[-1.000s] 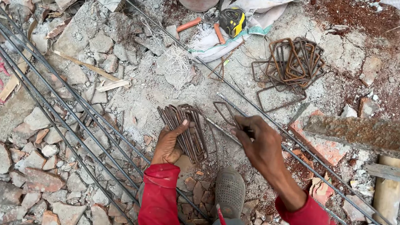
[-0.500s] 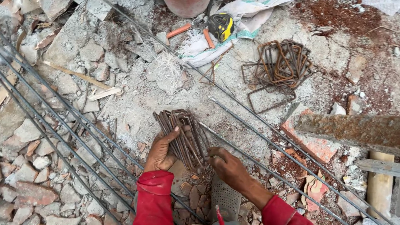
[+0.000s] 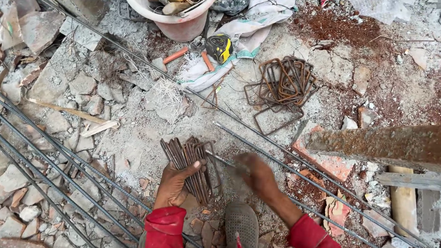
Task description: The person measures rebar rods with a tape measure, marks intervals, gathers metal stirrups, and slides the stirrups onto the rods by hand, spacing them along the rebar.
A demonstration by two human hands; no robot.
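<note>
Between my knees, on broken rubble, my two hands work a bundle of rusty bent stirrups.

Close to me, my left hand (image 3: 176,183) clamps around the stirrup bundle (image 3: 191,163), thumb pressed across the rods, holding it propped on the ground. My right hand (image 3: 256,175) is blurred, closed on what looks like a thin rod (image 3: 223,161) touching the bundle; I cannot tell more. My sandal (image 3: 241,224) sits just beneath. Long rebars (image 3: 45,147) run past on both sides. Farther off lie a loose stirrup pile (image 3: 283,87), a tape measure (image 3: 219,48), and a pink bucket (image 3: 174,18). Rust-rough ends could slip and gouge my palm, I judge, or the bundle could splay.
</note>
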